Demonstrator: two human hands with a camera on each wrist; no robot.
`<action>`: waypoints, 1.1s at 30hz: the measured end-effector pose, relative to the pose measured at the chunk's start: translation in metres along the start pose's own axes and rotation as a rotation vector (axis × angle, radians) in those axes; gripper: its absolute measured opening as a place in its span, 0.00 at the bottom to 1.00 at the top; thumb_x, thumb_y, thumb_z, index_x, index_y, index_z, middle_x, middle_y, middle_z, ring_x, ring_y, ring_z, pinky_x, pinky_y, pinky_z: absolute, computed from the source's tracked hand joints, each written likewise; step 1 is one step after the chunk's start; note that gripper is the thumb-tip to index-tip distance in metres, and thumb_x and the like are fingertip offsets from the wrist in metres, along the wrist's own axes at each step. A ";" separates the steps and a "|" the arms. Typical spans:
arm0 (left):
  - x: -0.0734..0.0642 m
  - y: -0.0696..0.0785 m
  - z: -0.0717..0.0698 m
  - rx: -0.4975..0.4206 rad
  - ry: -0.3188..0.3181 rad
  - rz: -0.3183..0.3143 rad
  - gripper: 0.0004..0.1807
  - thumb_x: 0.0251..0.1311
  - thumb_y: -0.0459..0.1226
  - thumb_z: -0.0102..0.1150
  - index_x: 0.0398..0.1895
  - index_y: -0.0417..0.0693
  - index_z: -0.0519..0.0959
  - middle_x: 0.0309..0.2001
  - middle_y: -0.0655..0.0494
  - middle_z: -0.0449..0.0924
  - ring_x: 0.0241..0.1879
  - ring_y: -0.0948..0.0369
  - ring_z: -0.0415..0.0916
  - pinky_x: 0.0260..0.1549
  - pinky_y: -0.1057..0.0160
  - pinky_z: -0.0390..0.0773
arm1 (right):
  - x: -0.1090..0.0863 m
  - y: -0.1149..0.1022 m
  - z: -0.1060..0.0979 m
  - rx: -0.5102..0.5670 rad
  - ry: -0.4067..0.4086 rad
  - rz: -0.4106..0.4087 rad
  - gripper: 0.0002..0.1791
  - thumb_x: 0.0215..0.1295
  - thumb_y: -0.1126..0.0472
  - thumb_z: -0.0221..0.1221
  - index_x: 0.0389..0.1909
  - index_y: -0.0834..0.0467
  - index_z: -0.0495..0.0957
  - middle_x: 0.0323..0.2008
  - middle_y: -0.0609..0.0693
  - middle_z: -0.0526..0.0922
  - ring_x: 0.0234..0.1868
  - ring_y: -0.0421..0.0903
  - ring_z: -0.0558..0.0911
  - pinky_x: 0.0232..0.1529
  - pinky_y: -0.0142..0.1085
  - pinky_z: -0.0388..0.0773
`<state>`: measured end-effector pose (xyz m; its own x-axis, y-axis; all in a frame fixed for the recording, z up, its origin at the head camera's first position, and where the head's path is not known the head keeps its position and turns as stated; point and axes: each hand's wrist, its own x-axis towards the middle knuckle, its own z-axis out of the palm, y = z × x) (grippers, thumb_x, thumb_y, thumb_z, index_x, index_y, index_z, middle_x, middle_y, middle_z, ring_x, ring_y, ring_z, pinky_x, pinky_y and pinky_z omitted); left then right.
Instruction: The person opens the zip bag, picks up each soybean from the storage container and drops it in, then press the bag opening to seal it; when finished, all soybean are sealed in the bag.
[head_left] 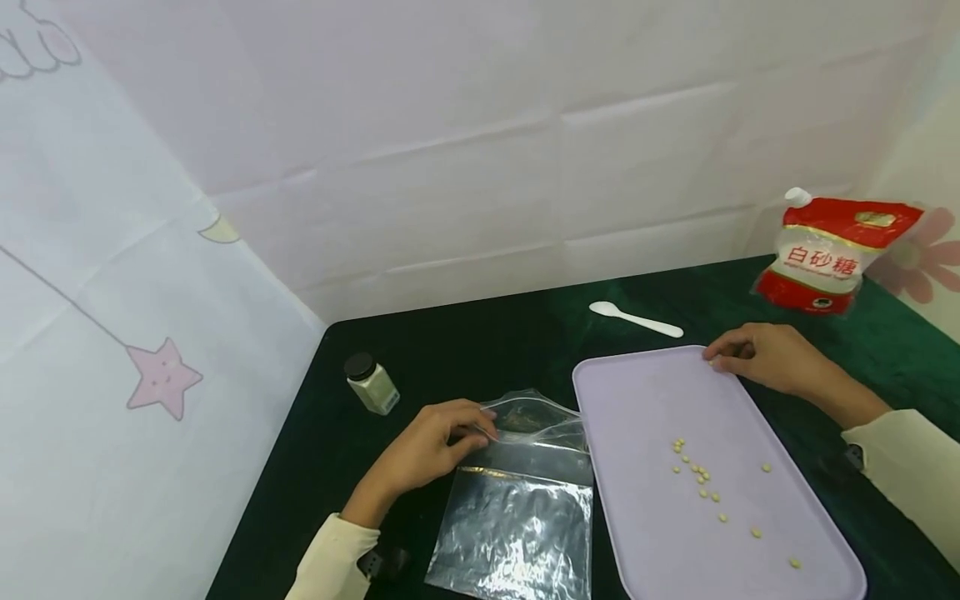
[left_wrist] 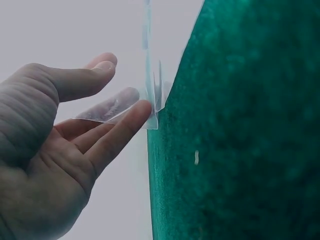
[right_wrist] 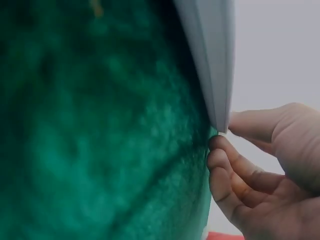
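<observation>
My left hand (head_left: 442, 437) is at the mouth of a clear zip bag (head_left: 517, 517), which lies flat with its top gaping. In the left wrist view the straight fingers touch the plastic film (left_wrist: 110, 112), while the thumb stands apart from it. At the far right corner of a lilac tray (head_left: 637, 392), my right hand (head_left: 776, 362) pinches the rim. The right wrist view has the thumb on one side of the tray edge (right_wrist: 215, 65) and curled fingers on the other. Several small, round, pale-yellow pieces (head_left: 703, 477) lie scattered over the tray.
A white plastic spoon (head_left: 637, 320) lies behind the tray. At the back right stands a red and white spouted sugar pouch (head_left: 821, 258). A small dark-lidded jar (head_left: 372, 385) is left of the bag. Dark green cloth (head_left: 465, 350) covers the table, with draped white sheets (head_left: 450, 167) behind.
</observation>
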<state>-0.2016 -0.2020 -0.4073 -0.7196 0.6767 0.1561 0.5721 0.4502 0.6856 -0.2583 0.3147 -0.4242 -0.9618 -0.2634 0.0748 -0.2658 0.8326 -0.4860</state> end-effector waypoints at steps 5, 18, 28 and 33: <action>0.002 -0.001 0.000 -0.001 -0.001 0.011 0.08 0.69 0.33 0.61 0.46 0.53 0.84 0.59 0.50 0.79 0.47 0.66 0.81 0.45 0.65 0.81 | -0.003 -0.008 0.000 -0.067 0.065 0.012 0.11 0.62 0.58 0.70 0.44 0.54 0.88 0.42 0.58 0.85 0.37 0.51 0.78 0.32 0.43 0.81; 0.005 -0.003 0.000 0.002 0.020 -0.034 0.08 0.70 0.36 0.60 0.46 0.56 0.86 0.56 0.57 0.83 0.48 0.68 0.81 0.41 0.65 0.82 | 0.000 -0.008 0.004 -0.060 0.062 -0.039 0.05 0.63 0.62 0.69 0.39 0.55 0.87 0.44 0.58 0.76 0.38 0.52 0.76 0.35 0.42 0.80; 0.003 -0.008 -0.001 -0.065 0.042 -0.022 0.09 0.71 0.37 0.59 0.48 0.55 0.85 0.55 0.57 0.84 0.49 0.65 0.81 0.44 0.61 0.82 | -0.003 -0.060 -0.004 0.251 0.109 -0.188 0.07 0.68 0.55 0.66 0.45 0.47 0.83 0.42 0.45 0.81 0.39 0.45 0.79 0.41 0.28 0.78; 0.001 -0.009 -0.003 -0.107 0.045 -0.019 0.09 0.70 0.34 0.59 0.49 0.53 0.85 0.54 0.54 0.84 0.46 0.58 0.84 0.42 0.61 0.83 | -0.004 -0.116 0.013 0.612 -0.008 -0.228 0.08 0.70 0.57 0.63 0.47 0.50 0.82 0.48 0.49 0.82 0.48 0.48 0.80 0.47 0.33 0.80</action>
<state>-0.2086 -0.2069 -0.4107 -0.7483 0.6405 0.1723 0.5145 0.3966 0.7602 -0.2231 0.2127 -0.3795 -0.8843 -0.4066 0.2293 -0.3756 0.3280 -0.8668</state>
